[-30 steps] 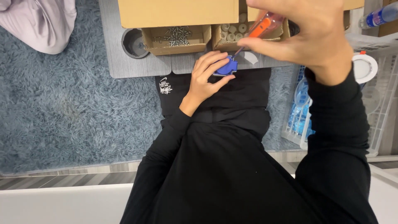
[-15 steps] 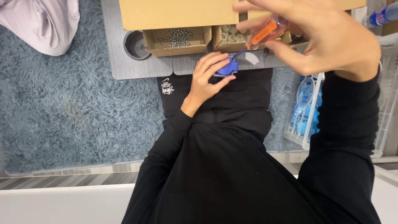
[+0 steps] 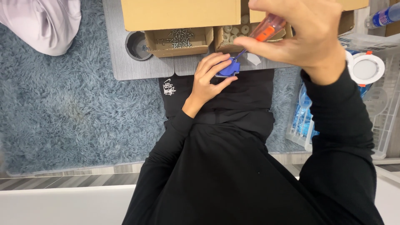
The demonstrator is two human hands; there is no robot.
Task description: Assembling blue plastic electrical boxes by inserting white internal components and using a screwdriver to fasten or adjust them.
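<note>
1. The fingers of the left hand (image 3: pixel 207 81) are curled around a small blue part (image 3: pixel 228 68) and press it flat at the near edge of the grey worktop (image 3: pixel 125 62). The thumb lies under the part, and the other fingers rest on its left side.

2. The right hand (image 3: pixel 300 35) is clenched on the orange handle of a screwdriver (image 3: pixel 260 35). It is raised, close to the camera, well above the worktop.

3. The long axis of the screwdriver is slanted: the handle is up and to the right, and the dark shaft goes down and to the left. Its tip meets the top right corner of the blue part. I cannot tell if the tip sits in a screw.

4. So the part lies below and to the left of the right hand, and the left hand is the nearer one, because it already touches the part.

5. Just behind the part stand two open cardboard trays: a screw tray (image 3: pixel 179 41) on the left and, right of it, a tray (image 3: pixel 233 33) with pale round pieces. A bigger box (image 3: pixel 179 14) covers their far side.

6. A dark round cup (image 3: pixel 137 46) is left of the trays.

7. The worktop stands on a blue-grey rug (image 3: pixel 62 104). On the right there is a white wire rack (image 3: pixel 387 104) with a round white lamp (image 3: pixel 366 68).
</note>
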